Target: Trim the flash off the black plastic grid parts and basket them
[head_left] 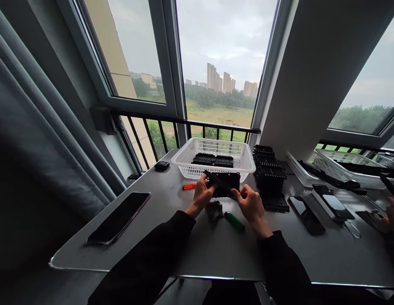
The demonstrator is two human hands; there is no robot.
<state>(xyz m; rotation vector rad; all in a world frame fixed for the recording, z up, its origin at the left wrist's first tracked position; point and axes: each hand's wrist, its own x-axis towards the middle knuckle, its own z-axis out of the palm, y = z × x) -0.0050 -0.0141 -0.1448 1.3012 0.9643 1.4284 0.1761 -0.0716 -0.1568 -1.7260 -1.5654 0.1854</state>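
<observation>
One slim black strip (220, 182) is being held aslant just in front of the white basket (183, 170), between the left hand (202, 194) and the right hand (252, 206). Its upper end is being gripped by the left fingers (201, 182), closed around it; its lower end is being pinched between right thumb and curled fingers. Behind the strip, a black panel (234, 180) is partly being hidden; whether it is also being held cannot be told. More black parts (212, 159) are being contained by the basket, and a tall stack of black pieces (269, 173) is being carried by the grey surface (165, 199) just right of it. An orange lighter (188, 186) is lying near the basket's front left; a crumpled dark scrap (215, 210) and a green lighter (235, 221) are lying farther in front of it. A dark phone (306, 215) is being supported to the basket's right and front. Well right of the basket, another person's hand (393, 212) is being cut off by the view's edge.
</observation>
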